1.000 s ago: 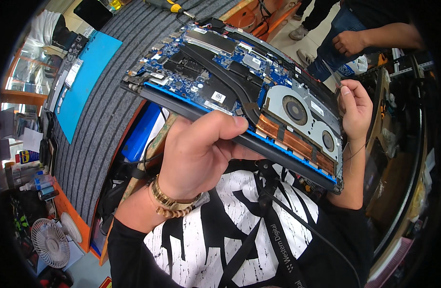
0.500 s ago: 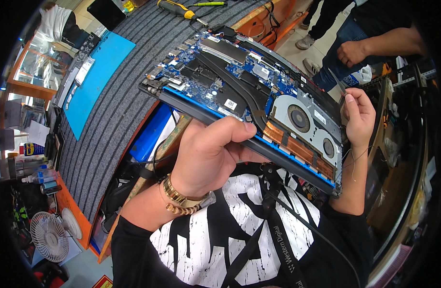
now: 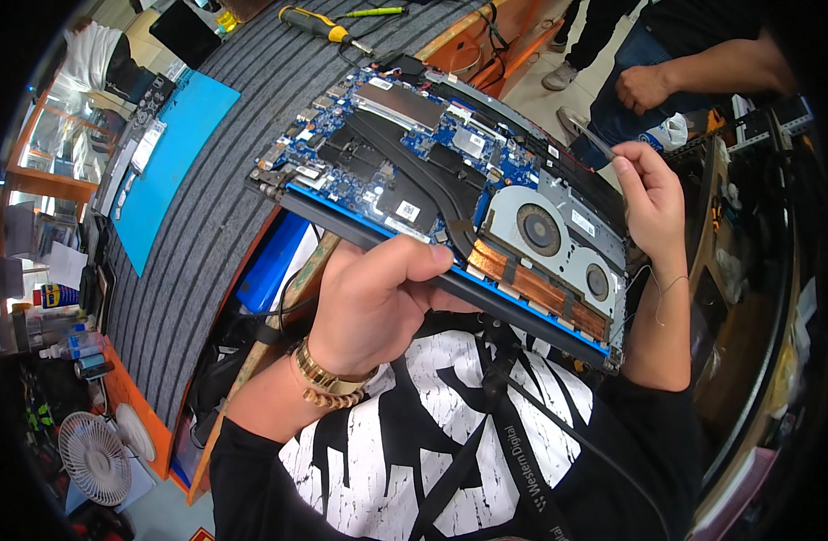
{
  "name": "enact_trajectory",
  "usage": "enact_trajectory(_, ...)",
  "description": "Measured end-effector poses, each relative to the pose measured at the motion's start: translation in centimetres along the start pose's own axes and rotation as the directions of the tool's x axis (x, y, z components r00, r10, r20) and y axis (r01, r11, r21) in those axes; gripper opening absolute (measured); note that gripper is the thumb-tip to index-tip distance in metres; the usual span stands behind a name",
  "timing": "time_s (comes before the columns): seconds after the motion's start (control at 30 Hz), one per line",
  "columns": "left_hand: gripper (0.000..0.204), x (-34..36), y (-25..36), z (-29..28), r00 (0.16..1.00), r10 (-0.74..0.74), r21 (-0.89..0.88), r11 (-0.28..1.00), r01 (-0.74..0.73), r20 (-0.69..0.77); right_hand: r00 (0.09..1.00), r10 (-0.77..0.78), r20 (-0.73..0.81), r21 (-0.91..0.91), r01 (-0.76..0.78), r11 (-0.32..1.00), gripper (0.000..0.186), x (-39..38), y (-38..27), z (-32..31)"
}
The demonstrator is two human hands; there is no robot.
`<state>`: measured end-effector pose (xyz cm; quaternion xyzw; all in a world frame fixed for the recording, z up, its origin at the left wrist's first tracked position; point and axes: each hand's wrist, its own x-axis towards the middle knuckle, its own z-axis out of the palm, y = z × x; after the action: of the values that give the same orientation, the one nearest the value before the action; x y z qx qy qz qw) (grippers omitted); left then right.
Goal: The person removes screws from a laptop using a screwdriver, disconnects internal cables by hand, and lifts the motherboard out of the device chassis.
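An opened laptop (image 3: 378, 203) with a blue circuit board, black heat pipes, copper fins and two fans (image 3: 540, 230) is held tilted in midair. My left hand (image 3: 373, 302) is closed on its near edge, thumb on top beside the copper. Beyond the laptop's right end, my right hand (image 3: 648, 198) pinches a slim metal tool (image 3: 599, 142), possibly tweezers, which points up and left over the far edge; the tool's tip is too small to make out.
A ridged grey mat (image 3: 188, 288) bears a blue pad (image 3: 175, 167), small parts and a yellow screwdriver (image 3: 310, 25). A person's hand (image 3: 641, 90) and legs are at upper right. A white fan (image 3: 94, 455) stands lower left; shelving (image 3: 729, 270) is at right.
The laptop sits slightly lower in view than one second ago. My right hand and its tool have shifted left. More of the yellow screwdriver shows at the top.
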<state>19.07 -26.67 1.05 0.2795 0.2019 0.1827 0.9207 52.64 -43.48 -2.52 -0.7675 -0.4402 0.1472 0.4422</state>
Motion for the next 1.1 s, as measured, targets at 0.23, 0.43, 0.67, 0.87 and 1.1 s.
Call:
enact_trajectory(0.23,0.041,-0.4,-0.4,-1.4,0.997,0.015,-0.133,0.991,-0.006,0.07,0.976,-0.213,0.049,-0.042,0.215,0.976,0.014,2.9,-2.3,2.5)
enact_trajectory(0.43,0.043,-0.6,-0.6,-2.3,0.995,0.035,-0.18,0.983,-0.018,0.09,0.953,-0.302,0.011,-0.154,0.3,0.941,0.013,3.6,-2.7,3.4)
enact_trajectory(0.67,0.06,-0.7,-1.2,-2.8,0.998,0.057,-0.011,0.998,-0.057,-0.035,0.938,-0.319,0.134,-0.191,0.34,0.921,0.013,3.9,-2.6,2.8)
enact_trajectory(0.87,0.063,-1.1,-1.5,-2.7,0.994,0.082,0.046,0.996,-0.079,-0.074,0.96,-0.273,0.065,-0.159,0.28,0.947,0.013,4.5,-3.2,2.7)
enact_trajectory(1.1,0.064,-1.0,-1.6,-3.1,0.995,0.098,0.0,0.995,-0.098,-0.031,0.934,-0.351,-0.065,-0.103,0.344,0.934,0.012,6.5,-3.9,3.7)
